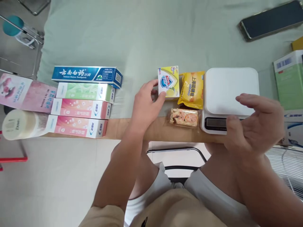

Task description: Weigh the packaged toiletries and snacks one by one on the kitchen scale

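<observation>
At the left side of a yellow and white Safeguard soap box, my left hand has its fingers curled, with the thumb on the box's lower left corner. Right beside that box lies a yellow-wrapped soap bar. A small clear-wrapped snack bar is in front of them, near the table edge. My right hand hovers over the front right of a white kitchen scale, fingers apart and nothing in it. Part of the scale's dark display is hidden by the right thumb.
Toothpaste boxes stand in a row at left: a blue one, a green one and two pink ones. Beside them are a larger pink box and a pale-lidded jar. A phone and a green box lie right.
</observation>
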A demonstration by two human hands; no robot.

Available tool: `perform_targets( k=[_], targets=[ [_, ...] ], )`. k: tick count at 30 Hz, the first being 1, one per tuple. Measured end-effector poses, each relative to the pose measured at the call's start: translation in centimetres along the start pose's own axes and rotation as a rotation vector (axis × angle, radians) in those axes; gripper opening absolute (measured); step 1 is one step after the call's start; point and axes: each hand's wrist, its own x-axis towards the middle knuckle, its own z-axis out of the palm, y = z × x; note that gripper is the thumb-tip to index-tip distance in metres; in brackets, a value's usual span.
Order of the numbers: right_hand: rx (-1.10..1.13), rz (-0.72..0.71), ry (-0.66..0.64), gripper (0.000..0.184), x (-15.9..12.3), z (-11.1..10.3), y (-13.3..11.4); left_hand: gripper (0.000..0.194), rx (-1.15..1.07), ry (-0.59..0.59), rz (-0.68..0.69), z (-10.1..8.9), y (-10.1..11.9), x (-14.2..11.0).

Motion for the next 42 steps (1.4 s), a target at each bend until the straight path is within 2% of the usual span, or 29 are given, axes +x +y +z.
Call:
perform_targets(
  k=[7, 14, 15, 17, 20, 22, 25, 27, 29, 32, 34, 36, 38, 40, 42],
  targets=[
    [-0.009, -0.001, -0.002, 0.049, 0.2, -0.5, 0.0, 0.036, -0.067, -0.048, -0.113, -0.5, 1.5, -0.4],
    [-0.039, 0.036, -0.001, 0.043, 0.1, -1.0, -0.1, 0.03, -0.035, -0.053, -0.094, -0.5, 1.1, -0.8],
    [-0.039, 0.039, 0.001, 0.043, 0.1, -1.1, -0.1, 0.028, -0.02, -0.021, -0.087, -0.3, 1.1, -0.8],
    [-0.036, 0.04, -0.013, 0.044, 0.1, -1.3, -0.2, 0.025, 0.007, 0.118, -0.022, -0.1, 1.2, -0.9],
    [-0.026, 0.055, -0.029, 0.044, 0.1, -1.9, -0.2, 0.023, -0.04, 0.336, 0.175, 0.6, 2.6, -1.9],
    [-0.015, 0.064, -0.007, 0.042, 0.1, -2.6, -0.3, 0.02, -0.108, 0.368, 0.295, 1.6, 4.4, -3.2],
    [0.011, 0.106, 0.053, 0.037, -0.1, -4.3, -0.2, 0.004, -0.149, 0.287, 0.531, 4.6, 7.7, -5.6],
    [0.002, 0.194, 0.076, 0.033, -0.2, -6.1, -0.1, 0.013, -0.175, 0.148, 0.709, 7.5, 9.7, -7.2],
    [-0.039, 0.285, 0.071, 0.029, -0.4, -8.6, 0.2, 0.017, -0.192, -0.024, 0.794, 11.1, 11.4, -8.4],
    [-0.181, 0.354, 0.014, 0.027, -1.6, -13.1, 1.3, 0.013, -0.101, -0.257, 0.719, 16.5, 13.2, -9.4],
    [-0.286, 0.41, -0.021, 0.028, -3.2, -15.9, 2.2, 0.023, 0.008, -0.356, 0.602, 19.7, 14.2, -9.7],
    [-0.332, 0.476, -0.031, 0.029, -5.1, -18.1, 3.1, 0.044, 0.098, -0.388, 0.472, 22.2, 15.0, -9.6],
    [-0.338, 0.52, -0.022, 0.03, -7.0, -19.4, 3.7, 0.06, 0.159, -0.382, 0.357, 23.9, 15.6, -9.3],
    [-0.337, 0.558, -0.008, 0.029, -8.2, -19.8, 4.1, 0.064, 0.188, -0.368, 0.303, 25.0, 15.8, -8.9],
    [-0.327, 0.596, -0.001, 0.028, -8.7, -19.6, 4.4, 0.06, 0.198, -0.347, 0.297, 25.7, 15.8, -8.5]
  ],
)
